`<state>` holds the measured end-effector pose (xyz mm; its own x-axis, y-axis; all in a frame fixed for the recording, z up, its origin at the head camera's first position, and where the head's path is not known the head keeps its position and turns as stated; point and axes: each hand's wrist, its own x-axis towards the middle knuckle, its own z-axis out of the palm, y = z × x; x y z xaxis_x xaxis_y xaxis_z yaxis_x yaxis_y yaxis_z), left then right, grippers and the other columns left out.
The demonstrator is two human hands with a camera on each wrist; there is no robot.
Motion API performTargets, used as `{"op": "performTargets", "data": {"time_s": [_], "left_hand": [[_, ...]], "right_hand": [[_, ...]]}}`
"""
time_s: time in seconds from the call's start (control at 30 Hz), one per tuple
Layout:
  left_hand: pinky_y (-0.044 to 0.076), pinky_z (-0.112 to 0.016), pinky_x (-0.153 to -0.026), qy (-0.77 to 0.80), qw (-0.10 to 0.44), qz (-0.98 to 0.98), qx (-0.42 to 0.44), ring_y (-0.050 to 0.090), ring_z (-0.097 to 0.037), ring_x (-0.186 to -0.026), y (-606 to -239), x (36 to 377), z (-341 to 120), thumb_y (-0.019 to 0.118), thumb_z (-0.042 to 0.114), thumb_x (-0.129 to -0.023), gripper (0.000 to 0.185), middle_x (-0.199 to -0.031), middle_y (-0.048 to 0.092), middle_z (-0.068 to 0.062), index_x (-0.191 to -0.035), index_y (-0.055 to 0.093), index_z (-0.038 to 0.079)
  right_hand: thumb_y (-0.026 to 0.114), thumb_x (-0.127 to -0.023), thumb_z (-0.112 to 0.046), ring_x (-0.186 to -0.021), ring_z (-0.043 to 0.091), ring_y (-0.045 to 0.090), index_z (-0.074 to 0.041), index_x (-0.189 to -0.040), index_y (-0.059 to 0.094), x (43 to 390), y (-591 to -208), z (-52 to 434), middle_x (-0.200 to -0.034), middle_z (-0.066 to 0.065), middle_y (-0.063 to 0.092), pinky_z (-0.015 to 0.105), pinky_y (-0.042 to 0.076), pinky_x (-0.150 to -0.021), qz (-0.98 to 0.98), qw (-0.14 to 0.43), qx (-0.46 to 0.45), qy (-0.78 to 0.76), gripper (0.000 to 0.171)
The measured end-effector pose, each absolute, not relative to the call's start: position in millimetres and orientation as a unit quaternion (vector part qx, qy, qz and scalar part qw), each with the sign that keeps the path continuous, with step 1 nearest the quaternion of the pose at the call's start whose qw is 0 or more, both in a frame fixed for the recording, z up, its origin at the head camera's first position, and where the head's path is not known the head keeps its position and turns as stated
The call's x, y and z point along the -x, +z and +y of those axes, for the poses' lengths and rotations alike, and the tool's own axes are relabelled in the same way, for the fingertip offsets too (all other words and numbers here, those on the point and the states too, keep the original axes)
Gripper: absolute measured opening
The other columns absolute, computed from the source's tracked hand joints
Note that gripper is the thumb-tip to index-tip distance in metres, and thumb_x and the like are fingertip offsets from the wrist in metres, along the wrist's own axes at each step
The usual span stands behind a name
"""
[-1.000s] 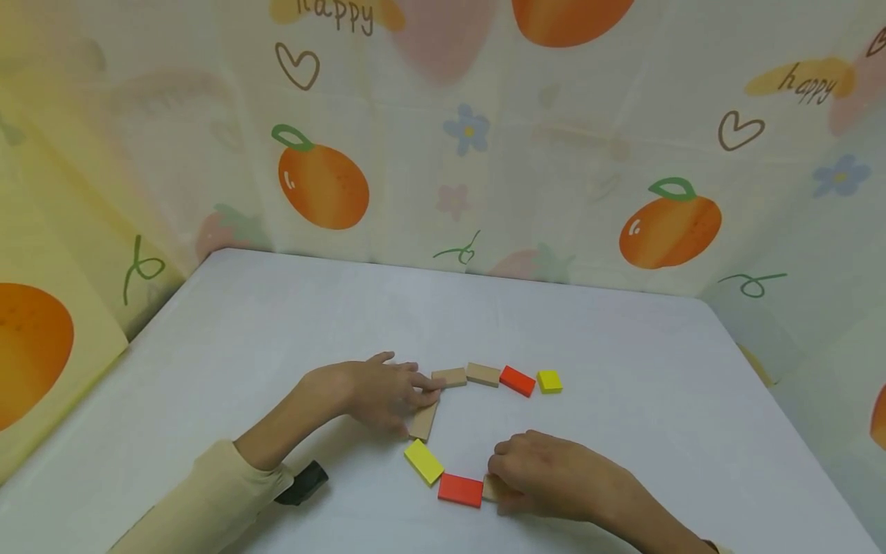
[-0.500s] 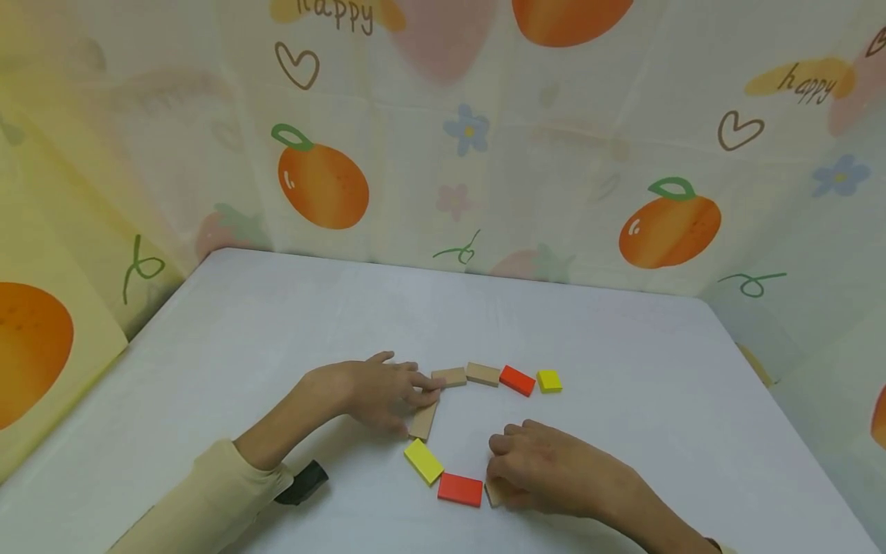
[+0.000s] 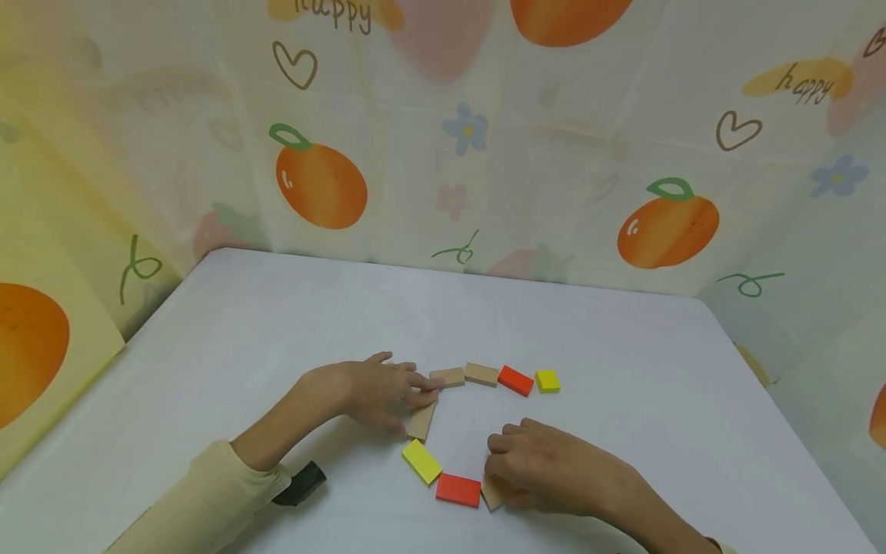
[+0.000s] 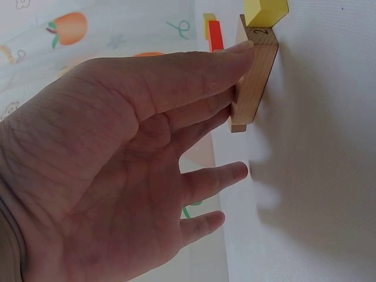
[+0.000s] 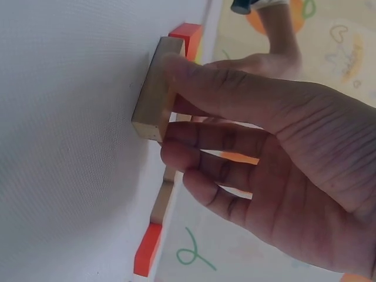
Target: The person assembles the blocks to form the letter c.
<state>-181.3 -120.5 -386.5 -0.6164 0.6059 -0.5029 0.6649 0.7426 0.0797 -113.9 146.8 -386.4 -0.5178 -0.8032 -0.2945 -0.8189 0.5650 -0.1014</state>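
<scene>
My left hand reaches over a plain wooden block, its fingers fairly straight. In the left wrist view, the thumb touches that block's side, and other fingertips meet it farther along. A yellow block adjoins the near end, followed by a red block. Beside the red one, my right hand pinches another wooden block between thumb and fingers. This block stands angled to the red one in the right wrist view; the hand covers much of it in the head view.
Beyond the left fingertips, two wooden blocks, a red block and a yellow block continue the curve. A black device sits at the left wrist. A printed cloth hangs behind the white table.
My right hand has shifted slightly and turned its wooden block to a slant against the red one. A small gap opened between them, then narrowed. The left hand has stayed in place.
</scene>
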Motion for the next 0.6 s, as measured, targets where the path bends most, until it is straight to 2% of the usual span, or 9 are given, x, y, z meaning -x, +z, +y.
{"op": "performTargets", "data": {"time_s": [0.43, 0.6], "left_hand": [[0.018, -0.058, -0.134, -0.049, 0.259, 0.897, -0.354, 0.030, -0.027, -0.162, -385.3, 180.1, -119.9, 0.070, 0.045, -0.099, 0.070, -0.171, 0.033, 0.015, -0.161, 0.041, 0.031], [0.017, -0.058, -0.134, -0.049, 0.260, 0.898, -0.352, 0.029, -0.027, -0.162, -385.2, 180.0, -120.0, 0.070, 0.045, -0.098, 0.071, -0.171, 0.033, 0.015, -0.161, 0.041, 0.031]], "right_hand": [[0.086, -0.087, -0.030, -0.082, -0.004, 0.050, -0.027, -0.103, 0.077, 115.2, -382.6, 151.5, -0.088, -0.018, 0.062, 0.015, 0.050, -0.081, 0.869, 0.155, 0.470, 0.020, 0.019], [0.087, -0.086, -0.027, -0.087, -0.002, 0.054, -0.022, -0.110, 0.077, 120.9, -368.8, 168.1, -0.094, -0.014, 0.066, 0.020, 0.055, -0.085, 0.886, 0.134, 0.444, -0.017, 0.026]]}}
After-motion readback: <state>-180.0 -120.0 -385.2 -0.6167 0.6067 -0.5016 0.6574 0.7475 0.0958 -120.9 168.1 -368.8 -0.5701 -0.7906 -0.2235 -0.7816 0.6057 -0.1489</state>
